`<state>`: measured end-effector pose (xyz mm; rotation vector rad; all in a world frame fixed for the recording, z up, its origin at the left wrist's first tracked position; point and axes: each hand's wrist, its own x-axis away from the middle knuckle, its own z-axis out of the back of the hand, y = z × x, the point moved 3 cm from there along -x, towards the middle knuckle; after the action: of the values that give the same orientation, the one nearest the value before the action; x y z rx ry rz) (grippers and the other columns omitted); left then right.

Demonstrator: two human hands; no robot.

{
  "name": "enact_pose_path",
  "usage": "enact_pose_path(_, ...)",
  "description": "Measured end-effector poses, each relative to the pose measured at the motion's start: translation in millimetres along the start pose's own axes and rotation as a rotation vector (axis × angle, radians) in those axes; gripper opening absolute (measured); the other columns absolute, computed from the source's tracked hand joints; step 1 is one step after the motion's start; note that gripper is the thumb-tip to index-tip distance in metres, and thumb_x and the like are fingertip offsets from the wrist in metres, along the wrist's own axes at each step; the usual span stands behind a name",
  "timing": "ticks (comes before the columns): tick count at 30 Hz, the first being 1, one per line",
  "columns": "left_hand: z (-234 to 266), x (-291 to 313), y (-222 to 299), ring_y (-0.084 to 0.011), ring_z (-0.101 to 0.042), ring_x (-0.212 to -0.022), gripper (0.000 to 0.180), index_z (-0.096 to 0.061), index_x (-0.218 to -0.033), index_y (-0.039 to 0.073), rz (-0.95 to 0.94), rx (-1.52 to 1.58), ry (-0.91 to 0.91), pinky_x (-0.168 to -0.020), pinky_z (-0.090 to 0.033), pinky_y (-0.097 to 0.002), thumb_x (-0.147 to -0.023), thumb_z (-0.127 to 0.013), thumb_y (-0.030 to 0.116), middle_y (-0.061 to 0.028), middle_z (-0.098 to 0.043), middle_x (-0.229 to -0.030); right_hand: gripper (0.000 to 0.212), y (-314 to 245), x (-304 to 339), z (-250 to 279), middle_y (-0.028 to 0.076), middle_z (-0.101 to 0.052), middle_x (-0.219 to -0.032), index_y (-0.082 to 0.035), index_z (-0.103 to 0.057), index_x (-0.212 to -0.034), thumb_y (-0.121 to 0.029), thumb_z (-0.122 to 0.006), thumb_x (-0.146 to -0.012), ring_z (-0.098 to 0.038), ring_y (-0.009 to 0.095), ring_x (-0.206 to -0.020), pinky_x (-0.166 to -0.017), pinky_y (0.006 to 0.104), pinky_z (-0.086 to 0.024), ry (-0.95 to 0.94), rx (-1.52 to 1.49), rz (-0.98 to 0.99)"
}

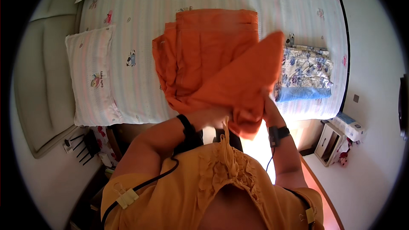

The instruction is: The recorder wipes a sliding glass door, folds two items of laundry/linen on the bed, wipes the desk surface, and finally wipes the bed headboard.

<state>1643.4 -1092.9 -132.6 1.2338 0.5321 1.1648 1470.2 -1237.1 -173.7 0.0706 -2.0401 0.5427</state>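
Note:
A large orange cloth (217,51) lies partly folded on the bed, its stitched seams showing. Its near part is bunched and hangs past the bed's edge between my hands. My left hand (212,117) is closed on the bunched near side, slightly blurred and with its fingertips hard to see. At the near right, my right hand (269,107) grips the cloth's edge, some fingers hidden behind the fabric. Above that hand a loose orange flap slants up to the right, over the side of a folded floral cloth (304,66).
The bed (140,12) has a striped sheet with cartoon prints. A pillow (91,76) lies at the left, beside the padded headboard (42,72). Blue fabric (303,94) borders the floral cloth's near side. A small white cabinet (330,144) stands at the lower right, and a black router (88,145) is at the lower left.

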Motion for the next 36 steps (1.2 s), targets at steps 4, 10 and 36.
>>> enact_pose_path(4, -15, 15, -11, -0.0303, -0.062, -0.090, 0.030, -0.062, -0.104, 0.001, 0.090, 0.206, -0.203, -0.077, -0.048, -0.0389, -0.080, -0.060, 0.018, -0.0172, -0.065, -0.094, 0.054, 47, 34, 5, 0.018, -0.055, -0.122, 0.009, -0.045, -0.127, 0.003, -0.059, -0.076, -0.056, 0.029, -0.108, -0.093, 0.0349, -0.048, -0.024, 0.165, -0.009)
enact_pose_path(10, 106, 55, -155, -0.0261, -0.054, -0.111, 0.055, -0.044, -0.128, -0.003, 0.871, -0.013, 0.945, -0.093, -0.047, -0.0356, -0.083, -0.065, 0.020, -0.0173, -0.053, -0.125, 0.032, 170, 104, 126, 0.013, -0.061, -0.110, 0.004, -0.058, -0.113, -0.005, -0.058, -0.083, -0.057, 0.021, -0.103, -0.086, 0.0310, -0.048, -0.109, 0.662, -0.623)
enact_pose_path(36, 323, 373, 113, -0.0267, -0.054, -0.115, 0.045, -0.046, -0.128, 0.000, -0.206, 0.821, 1.879, -0.095, -0.048, -0.0374, -0.085, -0.052, 0.010, -0.0146, -0.053, -0.127, 0.043, -225, 184, -143, 0.014, -0.061, -0.117, 0.001, -0.051, -0.124, -0.022, -0.054, -0.088, -0.061, 0.024, -0.105, -0.089, 0.0345, -0.050, -0.241, 0.107, 0.424)
